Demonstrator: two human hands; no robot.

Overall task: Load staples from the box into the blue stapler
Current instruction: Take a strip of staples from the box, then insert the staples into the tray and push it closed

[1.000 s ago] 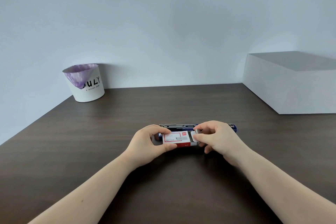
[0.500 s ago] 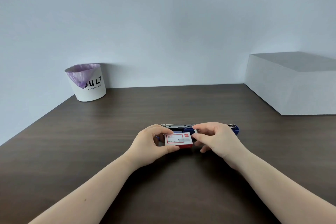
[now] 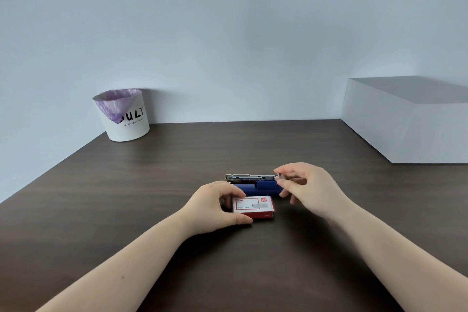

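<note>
Our left hand [image 3: 215, 206] grip pinching the small red-and-white cardboard staple box [image 3: 254, 207] flat on the dark wooden table [image 3: 126, 197], our right hand [image 3: 307, 189] grip pinching a thin metal staple strip [image 3: 278, 178] at the open blue plastic stapler [image 3: 255, 183], just behind the box

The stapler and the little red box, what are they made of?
The stapler: blue body looks like smooth plastic, the grey shiny open rail like metal. The staple box: probably thin printed cardboard, with flat faces, sharp folded edges and a matte look.
</note>
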